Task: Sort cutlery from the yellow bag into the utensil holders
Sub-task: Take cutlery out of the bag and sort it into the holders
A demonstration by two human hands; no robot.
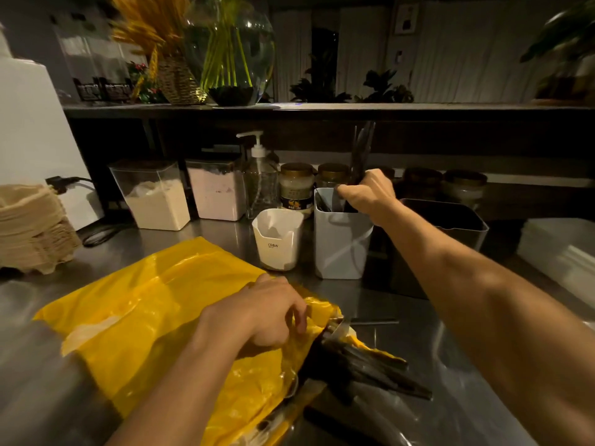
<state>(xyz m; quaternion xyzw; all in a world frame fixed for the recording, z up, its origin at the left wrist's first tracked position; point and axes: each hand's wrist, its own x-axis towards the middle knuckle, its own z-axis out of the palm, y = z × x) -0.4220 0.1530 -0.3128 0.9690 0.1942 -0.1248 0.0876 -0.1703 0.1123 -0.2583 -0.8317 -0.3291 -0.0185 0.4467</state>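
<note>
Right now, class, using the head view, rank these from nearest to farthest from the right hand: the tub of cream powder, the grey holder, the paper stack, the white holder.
1. grey holder, directly under the right hand
2. white holder, just left of the grey one
3. tub of cream powder, further left, at the back of the counter
4. paper stack, at the far left edge
</note>
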